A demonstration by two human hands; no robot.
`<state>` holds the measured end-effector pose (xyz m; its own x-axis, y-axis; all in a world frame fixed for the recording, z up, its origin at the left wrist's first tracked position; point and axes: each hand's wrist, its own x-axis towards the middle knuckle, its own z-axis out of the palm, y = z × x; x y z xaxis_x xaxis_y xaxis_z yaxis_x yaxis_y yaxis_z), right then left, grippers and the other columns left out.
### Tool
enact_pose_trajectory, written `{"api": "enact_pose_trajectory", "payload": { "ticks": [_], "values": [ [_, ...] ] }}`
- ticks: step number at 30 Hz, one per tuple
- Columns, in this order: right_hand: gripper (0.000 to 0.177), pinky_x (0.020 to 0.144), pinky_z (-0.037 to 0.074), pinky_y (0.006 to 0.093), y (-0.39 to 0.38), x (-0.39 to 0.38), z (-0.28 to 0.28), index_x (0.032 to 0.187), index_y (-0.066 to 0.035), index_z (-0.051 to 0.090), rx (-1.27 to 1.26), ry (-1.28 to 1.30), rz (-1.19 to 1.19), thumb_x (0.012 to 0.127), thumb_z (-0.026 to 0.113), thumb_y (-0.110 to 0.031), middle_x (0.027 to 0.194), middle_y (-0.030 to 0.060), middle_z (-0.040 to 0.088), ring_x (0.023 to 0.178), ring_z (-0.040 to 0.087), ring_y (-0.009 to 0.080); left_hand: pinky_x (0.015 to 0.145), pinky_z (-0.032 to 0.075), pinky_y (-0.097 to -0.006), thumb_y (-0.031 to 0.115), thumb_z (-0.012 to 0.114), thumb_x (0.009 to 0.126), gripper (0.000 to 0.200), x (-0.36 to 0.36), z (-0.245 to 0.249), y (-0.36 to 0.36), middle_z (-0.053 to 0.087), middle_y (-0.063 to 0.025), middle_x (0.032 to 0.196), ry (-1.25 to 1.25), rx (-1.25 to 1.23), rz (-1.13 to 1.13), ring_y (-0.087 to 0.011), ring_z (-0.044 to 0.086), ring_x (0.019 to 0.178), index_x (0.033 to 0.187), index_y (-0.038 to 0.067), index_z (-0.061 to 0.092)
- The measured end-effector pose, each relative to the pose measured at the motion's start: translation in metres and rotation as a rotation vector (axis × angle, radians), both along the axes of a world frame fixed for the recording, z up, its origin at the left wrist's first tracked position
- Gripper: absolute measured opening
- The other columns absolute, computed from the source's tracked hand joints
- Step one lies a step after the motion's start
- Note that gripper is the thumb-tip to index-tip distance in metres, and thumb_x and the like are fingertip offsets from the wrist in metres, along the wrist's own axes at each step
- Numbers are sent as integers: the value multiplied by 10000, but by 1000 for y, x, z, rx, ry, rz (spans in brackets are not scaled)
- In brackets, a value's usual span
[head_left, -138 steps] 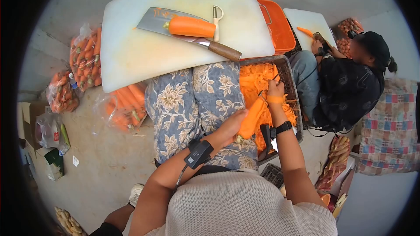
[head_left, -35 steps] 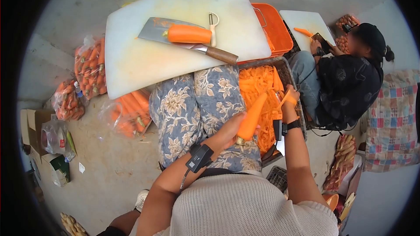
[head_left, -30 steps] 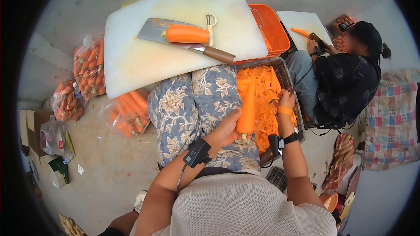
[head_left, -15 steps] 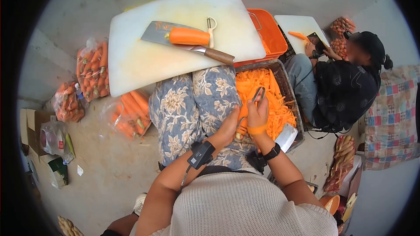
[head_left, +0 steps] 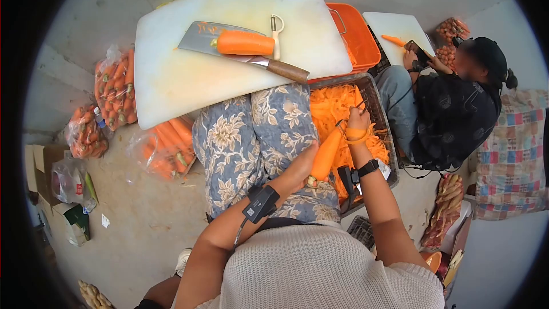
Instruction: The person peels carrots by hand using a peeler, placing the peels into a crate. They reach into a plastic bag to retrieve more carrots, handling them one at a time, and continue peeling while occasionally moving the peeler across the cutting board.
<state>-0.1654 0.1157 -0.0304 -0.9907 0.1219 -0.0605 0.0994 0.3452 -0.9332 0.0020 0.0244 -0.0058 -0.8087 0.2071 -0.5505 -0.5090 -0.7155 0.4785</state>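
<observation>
An orange carrot (head_left: 326,155) slants over the right side of my lap, its top end toward me. My left hand (head_left: 304,164) is closed around it from the left side. In my right hand (head_left: 358,123) is a peeler (head_left: 341,126), its metal head at the far tip of the carrot. An orange band circles that hand below the thumb. Beneath both, orange peelings (head_left: 333,102) fill a dark plastic crate (head_left: 380,100). Ahead on a white cutting board (head_left: 171,74) lie a cleaver (head_left: 194,37), a peeled carrot (head_left: 246,43) and a second peeler (head_left: 277,39).
An orange bin (head_left: 363,40) stands beyond the crate. To the right a person (head_left: 452,109) sits with a knife at another white board (head_left: 394,26). Bags of carrots (head_left: 117,88) stand on the left, near a cardboard box (head_left: 43,169). Patterned cloth (head_left: 229,137) covers my lap.
My right hand has moved forward and right, away from my left hand, carrying the peeler to the carrot's far tip. More of the carrot now shows. The view has shifted slightly.
</observation>
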Motion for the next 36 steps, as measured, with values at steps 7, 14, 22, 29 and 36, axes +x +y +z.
{"api": "enact_pose_trajectory", "payload": {
  "ticks": [7,14,22,29,36],
  "values": [
    [399,564,428,343,31,-39,-23,960,96,452,155,-366,46,794,525,-259,719,67,428,571,431,185,325,384,-191,569,208,908,592,-2,4,-3,585,-101,766,-24,75,-38,-136,595,550,1173,89,432],
    [287,531,452,364,36,-12,3,911,34,436,-100,-300,-212,774,542,-194,777,70,479,632,496,180,361,419,-201,606,149,886,658,-1,5,-4,583,-100,826,60,117,31,-150,618,622,1288,125,349],
    [373,807,386,299,11,101,30,1088,53,416,-99,210,373,781,551,-111,950,123,444,862,469,232,388,429,-195,617,111,875,683,0,11,2,581,-48,856,120,85,98,-122,598,630,1342,155,301],
    [381,832,372,354,7,87,24,1071,65,418,66,228,436,774,565,-123,939,146,439,908,453,275,397,421,-203,578,98,897,655,1,9,5,571,-41,871,125,-94,99,-101,564,598,1358,155,292],
    [241,711,391,327,17,25,-26,816,18,440,211,141,291,770,584,-170,821,95,452,762,457,203,743,482,-268,528,196,928,667,0,-38,19,492,-134,1199,176,-252,96,-170,552,936,1365,27,260]
  ]
}}
